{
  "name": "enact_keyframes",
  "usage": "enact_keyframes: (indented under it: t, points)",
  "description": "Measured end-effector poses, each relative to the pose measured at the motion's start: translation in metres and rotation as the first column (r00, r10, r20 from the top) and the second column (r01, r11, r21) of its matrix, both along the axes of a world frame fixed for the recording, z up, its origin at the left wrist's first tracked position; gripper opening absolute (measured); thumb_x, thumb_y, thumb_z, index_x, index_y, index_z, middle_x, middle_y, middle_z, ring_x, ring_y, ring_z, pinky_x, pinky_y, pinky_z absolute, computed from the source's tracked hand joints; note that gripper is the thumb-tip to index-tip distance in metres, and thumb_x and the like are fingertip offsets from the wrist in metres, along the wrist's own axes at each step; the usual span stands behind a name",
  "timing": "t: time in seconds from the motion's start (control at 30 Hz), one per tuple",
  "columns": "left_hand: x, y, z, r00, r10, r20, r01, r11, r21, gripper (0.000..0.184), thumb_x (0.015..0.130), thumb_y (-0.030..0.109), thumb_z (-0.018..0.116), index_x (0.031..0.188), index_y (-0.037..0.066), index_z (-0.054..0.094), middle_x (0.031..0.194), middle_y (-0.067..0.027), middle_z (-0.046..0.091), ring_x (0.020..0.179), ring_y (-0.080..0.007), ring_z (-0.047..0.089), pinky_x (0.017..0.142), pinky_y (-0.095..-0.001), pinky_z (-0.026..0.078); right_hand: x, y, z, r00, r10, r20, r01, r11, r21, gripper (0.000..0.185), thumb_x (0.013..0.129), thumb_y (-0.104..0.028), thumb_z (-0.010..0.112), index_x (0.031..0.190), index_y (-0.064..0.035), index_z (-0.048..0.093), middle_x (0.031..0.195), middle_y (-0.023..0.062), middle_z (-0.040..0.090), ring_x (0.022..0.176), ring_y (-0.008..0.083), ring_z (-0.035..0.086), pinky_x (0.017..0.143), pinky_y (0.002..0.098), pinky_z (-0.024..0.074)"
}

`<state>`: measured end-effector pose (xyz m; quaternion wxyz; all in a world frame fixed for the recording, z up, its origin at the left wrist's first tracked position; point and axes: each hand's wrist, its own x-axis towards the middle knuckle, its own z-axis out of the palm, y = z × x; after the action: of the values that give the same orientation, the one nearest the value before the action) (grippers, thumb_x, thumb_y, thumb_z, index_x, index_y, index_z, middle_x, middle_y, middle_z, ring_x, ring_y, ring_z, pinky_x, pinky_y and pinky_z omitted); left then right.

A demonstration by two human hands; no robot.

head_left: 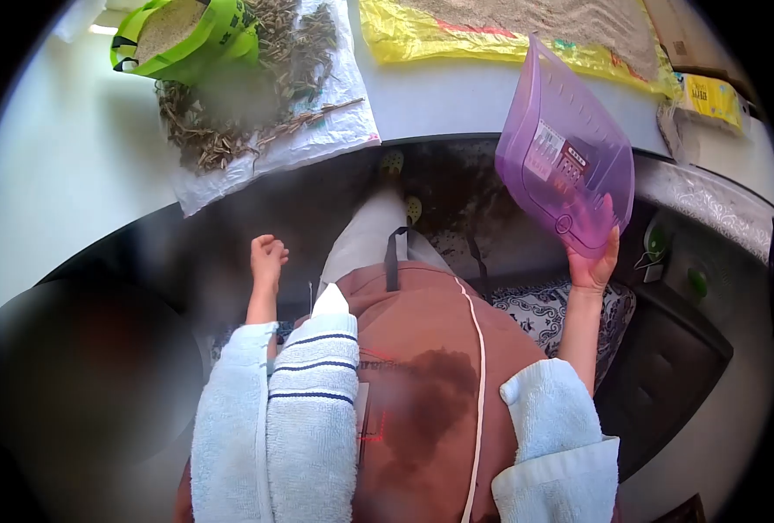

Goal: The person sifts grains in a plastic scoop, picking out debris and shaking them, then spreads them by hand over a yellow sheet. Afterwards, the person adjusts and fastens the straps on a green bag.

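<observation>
My right hand (596, 267) grips the lower end of a see-through purple plastic bin (603, 144), which is tilted on its side. Some of the fingers show through its wall, and a printed label (548, 150) is stuck on it. My left hand (269, 253) is raised in front of the apron, fingers curled in, with nothing visible in them. Beyond the left hand, dry brown twig-like pieces (304, 65) are spread on a white plastic sheet (304, 148).
A bright green bag (223, 39) of pale grains stands on the twig pieces. Sandy grains (570, 17) cover a yellow sheet (404, 44) at the back. A yellow packet (709, 98) lies far right. A dark padded seat (666, 370) and a green fan (699, 281) are at right.
</observation>
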<state>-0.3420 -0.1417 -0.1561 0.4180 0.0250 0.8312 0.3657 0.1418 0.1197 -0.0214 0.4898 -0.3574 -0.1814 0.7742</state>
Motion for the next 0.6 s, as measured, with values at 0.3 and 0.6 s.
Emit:
enact_keyframes:
  t: [0.3, 0.6]
  points:
    - [-0.023, -0.024, 0.026, 0.928, -0.302, 0.216, 0.344, 0.919, -0.192, 0.022, 0.091, 0.019, 0.050, 0.107, 0.006, 0.057, 0.078, -0.0106, 0.067, 0.060, -0.0144, 0.063, 0.053, -0.0261, 0.050, -0.016, -0.082, -0.006, 0.988, -0.136, 0.069, 0.135, 0.991, 0.024, 0.072, 0.086, -0.030, 0.062, 0.146, -0.0196, 0.024, 0.141, 0.0187, 0.037, 0.129, 0.0338, 0.039, 0.100, 0.0563, 0.0373]
    - [-0.068, 0.099, 0.089, 0.546, -0.356, -0.759, 0.613, 0.787, 0.072, 0.053, 0.082, 0.011, 0.060, 0.131, 0.009, 0.042, 0.122, -0.0142, 0.049, 0.111, -0.0286, 0.050, 0.093, -0.0379, 0.043, -0.097, -0.109, -0.032, 0.981, -0.140, 0.136, 0.135, 0.990, 0.040, 0.074, 0.084, -0.023, 0.065, 0.146, -0.0168, 0.025, 0.135, 0.0132, 0.043, 0.125, 0.0286, 0.042, 0.102, 0.0460, 0.0375]
